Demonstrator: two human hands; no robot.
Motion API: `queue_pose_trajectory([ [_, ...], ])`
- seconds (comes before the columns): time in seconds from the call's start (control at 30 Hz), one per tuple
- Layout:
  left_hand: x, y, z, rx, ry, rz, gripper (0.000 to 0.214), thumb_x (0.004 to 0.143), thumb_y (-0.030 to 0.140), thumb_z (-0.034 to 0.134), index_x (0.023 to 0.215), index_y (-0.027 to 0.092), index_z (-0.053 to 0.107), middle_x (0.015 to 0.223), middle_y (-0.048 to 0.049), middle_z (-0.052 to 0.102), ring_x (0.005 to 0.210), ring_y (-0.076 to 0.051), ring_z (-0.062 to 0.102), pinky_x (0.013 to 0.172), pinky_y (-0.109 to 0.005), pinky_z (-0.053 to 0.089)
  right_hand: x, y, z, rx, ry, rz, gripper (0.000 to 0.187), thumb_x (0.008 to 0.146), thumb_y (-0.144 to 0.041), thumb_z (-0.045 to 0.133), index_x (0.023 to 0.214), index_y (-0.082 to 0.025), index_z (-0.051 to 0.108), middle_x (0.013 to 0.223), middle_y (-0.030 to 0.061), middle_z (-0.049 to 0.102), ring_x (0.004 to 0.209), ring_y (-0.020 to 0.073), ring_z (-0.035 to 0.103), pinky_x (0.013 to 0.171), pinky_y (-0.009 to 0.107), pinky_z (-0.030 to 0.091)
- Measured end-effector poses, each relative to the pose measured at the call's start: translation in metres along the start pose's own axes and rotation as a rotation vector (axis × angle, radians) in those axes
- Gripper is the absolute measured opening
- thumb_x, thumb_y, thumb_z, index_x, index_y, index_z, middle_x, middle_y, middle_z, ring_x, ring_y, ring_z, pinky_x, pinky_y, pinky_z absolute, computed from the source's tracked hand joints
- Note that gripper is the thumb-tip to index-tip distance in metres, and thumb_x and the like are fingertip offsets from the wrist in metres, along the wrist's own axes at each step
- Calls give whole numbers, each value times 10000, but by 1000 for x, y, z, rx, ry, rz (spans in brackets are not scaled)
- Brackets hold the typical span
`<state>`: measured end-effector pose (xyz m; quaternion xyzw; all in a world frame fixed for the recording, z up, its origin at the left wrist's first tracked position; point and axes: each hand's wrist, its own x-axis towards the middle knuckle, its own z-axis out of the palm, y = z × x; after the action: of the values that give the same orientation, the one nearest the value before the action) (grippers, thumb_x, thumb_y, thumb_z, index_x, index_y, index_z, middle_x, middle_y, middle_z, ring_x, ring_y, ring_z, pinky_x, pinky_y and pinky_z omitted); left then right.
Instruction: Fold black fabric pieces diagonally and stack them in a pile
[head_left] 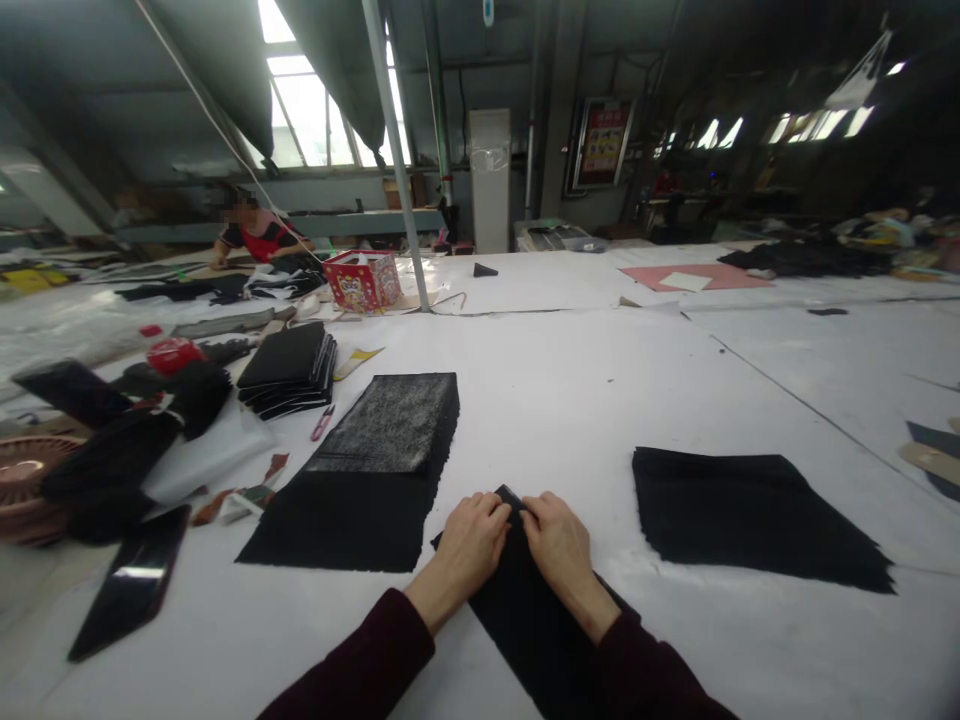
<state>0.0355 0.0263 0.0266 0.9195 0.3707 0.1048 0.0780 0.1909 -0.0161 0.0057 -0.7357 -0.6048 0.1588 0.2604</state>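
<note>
A piece of black fabric (536,620) lies on the white table in front of me, its narrow far end between my hands. My left hand (474,535) pinches the left edge of that end with curled fingers. From the other side, my right hand (559,545) grips the same end, thumb and fingers pressed together. The fingertips almost meet at the tip, and they hide part of the cloth there. To the left lies a stack of black fabric pieces (337,520), with a greyish speckled patch on its far half. Another black fabric pile (750,510) rests to the right.
A folded black stack (289,360), pink thread snips (322,423), a phone (131,580) and a brown round basket (30,480) lie left on the white table (540,370). A pole (397,150) rises beside a red box (364,280). Another person (259,230) sits far left.
</note>
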Motion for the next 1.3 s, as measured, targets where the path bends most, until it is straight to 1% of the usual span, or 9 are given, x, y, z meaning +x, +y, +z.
queue_pose_trajectory([
  [0.13,4,-6,12,-8,30,19,259,953,146,430,1162,204,571,1023,-64,626,939,-216,570,841,-349,467,-10,9,18,-204,185,-204,276,961,-135,428,1137,-193,632,894,71,594,871,230,532,770,338,381],
  [0.2,3,-9,19,-11,63,43,303,961,138,410,1230,194,539,1022,-72,623,945,-216,571,846,-353,480,-12,14,25,-243,252,-292,278,962,-115,428,1150,-174,623,880,69,578,834,223,517,735,339,369],
  [0.3,0,-14,28,-6,104,74,418,955,116,410,1362,201,452,1066,-81,602,960,-219,559,849,-371,496,-14,18,30,-289,319,-403,298,955,-83,414,1179,-140,602,869,66,555,793,216,489,707,344,353],
  [0.37,-2,-17,33,2,112,74,475,947,105,421,1407,223,416,1093,-83,584,959,-220,549,844,-383,501,-15,17,32,-327,326,-443,317,954,-66,389,1201,-112,584,867,70,542,787,218,476,707,352,349],
  [0.47,-2,-19,36,4,128,54,459,951,111,414,1390,239,449,1083,-82,570,947,-218,539,837,-393,504,-15,16,33,-368,319,-467,331,960,-62,358,1214,-87,569,879,79,532,801,227,465,711,367,352],
  [0.7,-1,-20,36,-28,155,25,429,946,102,412,1350,218,497,1080,-89,557,951,-223,526,841,-397,502,-16,16,35,-370,298,-492,330,969,-63,329,1201,-65,562,882,80,511,796,226,447,713,381,365],
  [0.97,-2,-21,39,-63,131,-4,429,943,106,433,1352,218,495,1086,-84,554,968,-220,516,856,-390,493,-15,14,34,-370,285,-511,340,962,-45,306,1179,-59,567,878,81,505,796,227,450,713,384,367],
  [1.3,0,-19,34,-84,123,-25,402,950,109,416,1333,196,503,1076,-81,559,963,-217,519,874,-398,492,-14,14,33,-362,285,-524,327,953,-45,325,1161,-67,576,873,83,510,789,230,462,713,382,364],
])
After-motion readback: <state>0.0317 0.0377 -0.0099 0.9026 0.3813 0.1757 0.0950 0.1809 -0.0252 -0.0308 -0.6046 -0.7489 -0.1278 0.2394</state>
